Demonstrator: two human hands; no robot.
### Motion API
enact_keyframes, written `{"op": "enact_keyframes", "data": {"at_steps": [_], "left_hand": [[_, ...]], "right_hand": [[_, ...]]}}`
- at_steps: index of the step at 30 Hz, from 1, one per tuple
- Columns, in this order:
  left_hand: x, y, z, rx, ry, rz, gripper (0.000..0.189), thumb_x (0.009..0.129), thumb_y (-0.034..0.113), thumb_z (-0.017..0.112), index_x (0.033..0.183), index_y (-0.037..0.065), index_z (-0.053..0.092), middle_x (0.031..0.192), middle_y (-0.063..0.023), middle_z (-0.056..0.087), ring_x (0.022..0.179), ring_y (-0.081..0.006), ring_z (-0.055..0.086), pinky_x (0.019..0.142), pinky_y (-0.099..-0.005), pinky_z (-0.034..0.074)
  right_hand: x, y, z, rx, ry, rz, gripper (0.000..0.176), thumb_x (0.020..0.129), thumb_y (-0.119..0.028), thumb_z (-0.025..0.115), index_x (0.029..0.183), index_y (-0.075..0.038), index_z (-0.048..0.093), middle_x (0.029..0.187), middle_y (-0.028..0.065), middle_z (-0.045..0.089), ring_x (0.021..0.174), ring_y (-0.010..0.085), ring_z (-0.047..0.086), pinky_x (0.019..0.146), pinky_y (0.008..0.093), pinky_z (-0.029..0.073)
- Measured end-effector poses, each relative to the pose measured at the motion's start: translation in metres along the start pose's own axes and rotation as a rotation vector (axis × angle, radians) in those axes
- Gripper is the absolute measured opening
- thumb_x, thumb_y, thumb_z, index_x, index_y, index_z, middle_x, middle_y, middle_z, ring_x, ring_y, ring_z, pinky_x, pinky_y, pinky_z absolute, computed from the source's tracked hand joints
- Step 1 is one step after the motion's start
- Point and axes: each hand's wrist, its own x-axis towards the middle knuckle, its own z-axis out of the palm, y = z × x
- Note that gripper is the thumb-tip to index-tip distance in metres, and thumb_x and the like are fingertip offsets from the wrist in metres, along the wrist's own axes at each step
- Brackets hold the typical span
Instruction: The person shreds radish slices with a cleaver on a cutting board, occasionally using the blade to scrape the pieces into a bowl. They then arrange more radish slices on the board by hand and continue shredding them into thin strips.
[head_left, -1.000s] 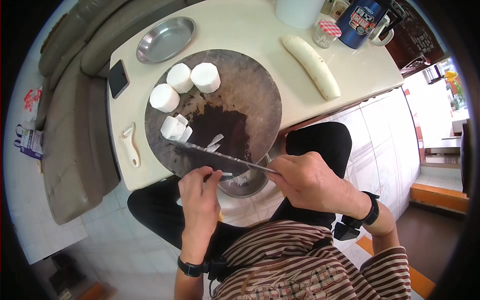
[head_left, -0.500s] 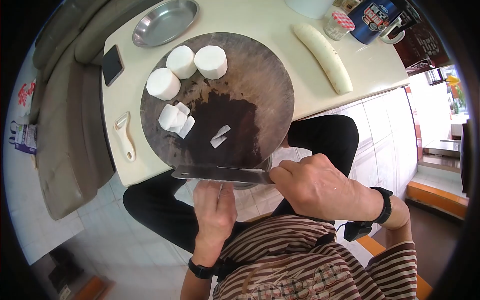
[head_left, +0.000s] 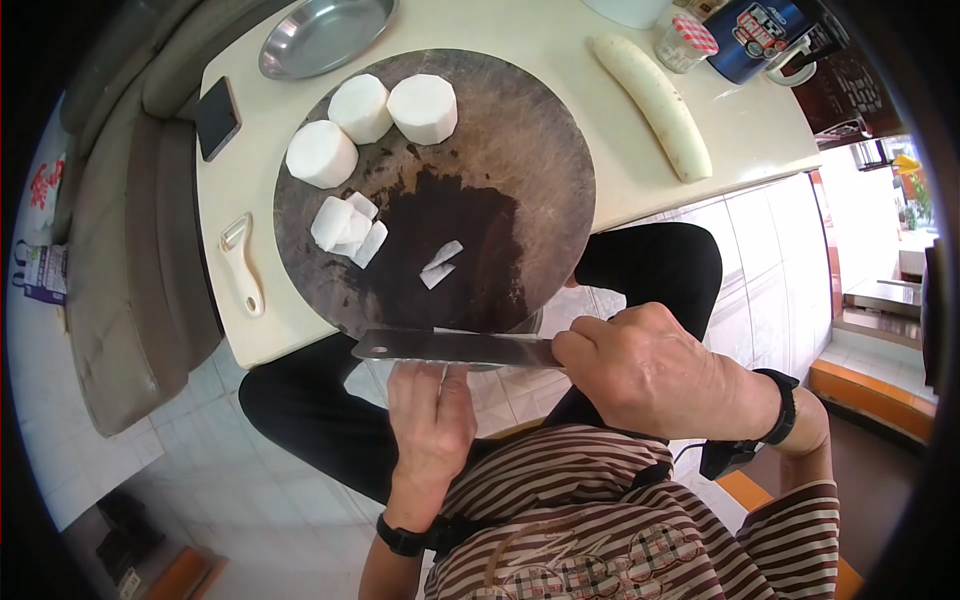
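My right hand (head_left: 655,370) is closed round the handle of a wide-bladed kitchen knife (head_left: 450,347). The blade lies level across the near edge of a round wooden chopping board (head_left: 535,130). Just below the blade is my left hand (head_left: 432,415), its fingers together and their tips at the blade's near side; the blade hides whatever they hold. On the board's wet dark patch lie two thin white strips (head_left: 440,265). To their left is a small pile of white radish slices (head_left: 345,225). Peeled radish chunks (head_left: 322,155) stand farther back.
A white peeler (head_left: 240,268) and a phone (head_left: 217,118) lie left of the board. Behind stands a metal dish (head_left: 325,40). A whole white radish (head_left: 655,105) lies on the right, near a glass jar (head_left: 685,45) and a blue container (head_left: 750,35). A sofa (head_left: 140,280) is at the left.
The knife and my right hand have shifted slightly to the right. My left hand stays at the blade. The board and table sit a little higher and larger in view.
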Motion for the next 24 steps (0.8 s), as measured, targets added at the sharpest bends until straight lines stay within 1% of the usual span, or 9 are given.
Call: {"op": "enact_keyframes", "data": {"at_steps": [3, 8, 12, 14, 15, 17, 19, 24], "left_hand": [[0.001, 0.0, -0.001, 0.001, -0.007, 0.0, 0.018, 0.075, -0.012, 0.068, 0.093, -0.011, 0.066, 0.105, -0.0243, 0.063, 0.095, -0.0418, 0.062, 0.084, -0.0504, 0.05], [-0.004, -0.001, 0.001, -0.003, -0.017, -0.015, 0.019, 0.074, -0.011, 0.068, 0.093, -0.01, 0.067, 0.108, -0.0239, 0.063, 0.098, -0.0416, 0.061, 0.085, -0.0506, 0.05], [-0.008, -0.001, 0.002, -0.029, -0.007, -0.017, 0.028, 0.072, -0.011, 0.068, 0.1, -0.008, 0.066, 0.112, -0.0227, 0.062, 0.101, -0.0402, 0.061, 0.086, -0.0504, 0.05], [-0.007, -0.001, 0.002, -0.034, -0.002, -0.014, 0.032, 0.071, -0.012, 0.067, 0.103, -0.007, 0.066, 0.113, -0.0222, 0.062, 0.102, -0.0398, 0.061, 0.087, -0.0504, 0.05], [-0.005, 0.0, 0.002, -0.011, 0.001, -0.014, 0.034, 0.071, -0.012, 0.067, 0.105, -0.007, 0.066, 0.113, -0.0216, 0.062, 0.103, -0.0396, 0.06, 0.089, -0.0503, 0.05], [-0.004, 0.002, 0.002, 0.01, 0.008, -0.017, 0.036, 0.071, -0.012, 0.067, 0.107, -0.006, 0.066, 0.113, -0.0209, 0.062, 0.104, -0.0394, 0.06, 0.091, -0.0501, 0.05], [-0.003, 0.002, 0.002, 0.02, 0.005, -0.023, 0.039, 0.071, -0.013, 0.066, 0.109, -0.006, 0.066, 0.113, -0.0204, 0.062, 0.106, -0.0397, 0.06, 0.094, -0.05, 0.049], [-0.006, -0.001, 0.005, -0.016, 0.023, -0.014, 0.036, 0.071, -0.014, 0.067, 0.106, -0.008, 0.066, 0.111, -0.0213, 0.063, 0.105, -0.0402, 0.06, 0.092, -0.0497, 0.049]], "right_hand": [[0.003, 0.001, -0.001, 0.0, -0.026, 0.003, 0.018, 0.068, -0.001, 0.066, 0.081, 0.004, 0.055, 0.069, 0.015, 0.058, 0.058, 0.0307, 0.064, 0.05, 0.0385, 0.05], [0.023, -0.009, 0.008, -0.008, 0.03, -0.027, 0.014, 0.071, -0.003, 0.065, 0.08, 0.003, 0.057, 0.069, 0.0161, 0.061, 0.06, 0.0298, 0.066, 0.051, 0.0377, 0.051], [0.043, -0.017, 0.021, -0.028, 0.057, -0.067, 0.014, 0.072, -0.004, 0.066, 0.08, 0.003, 0.058, 0.07, 0.016, 0.062, 0.061, 0.0292, 0.066, 0.052, 0.0389, 0.051], [0.045, -0.014, 0.026, 0.021, 0.209, -0.105, 0.015, 0.068, 0.001, 0.062, 0.079, 0.002, 0.052, 0.066, 0.014, 0.055, 0.054, 0.032, 0.059, 0.049, 0.0392, 0.047], [0.045, -0.013, 0.023, 0.019, 0.209, -0.108, 0.015, 0.068, 0.001, 0.062, 0.079, 0.002, 0.052, 0.066, 0.014, 0.055, 0.054, 0.032, 0.059, 0.049, 0.0392, 0.047], [0.041, -0.009, 0.016, 0.036, 0.092, -0.003, 0.014, 0.07, -0.001, 0.065, 0.08, 0.003, 0.057, 0.069, 0.0176, 0.062, 0.063, 0.033, 0.067, 0.054, 0.042, 0.052], [0.036, -0.007, 0.015, 0.052, 0.098, -0.006, 0.014, 0.069, 0.0, 0.065, 0.08, 0.004, 0.056, 0.069, 0.0182, 0.062, 0.064, 0.034, 0.067, 0.054, 0.0424, 0.052], [0.028, -0.009, 0.006, 0.06, 0.079, -0.017, 0.015, 0.068, 0.002, 0.064, 0.079, 0.004, 0.055, 0.069, 0.0189, 0.062, 0.063, 0.0351, 0.066, 0.054, 0.0431, 0.051]]}}
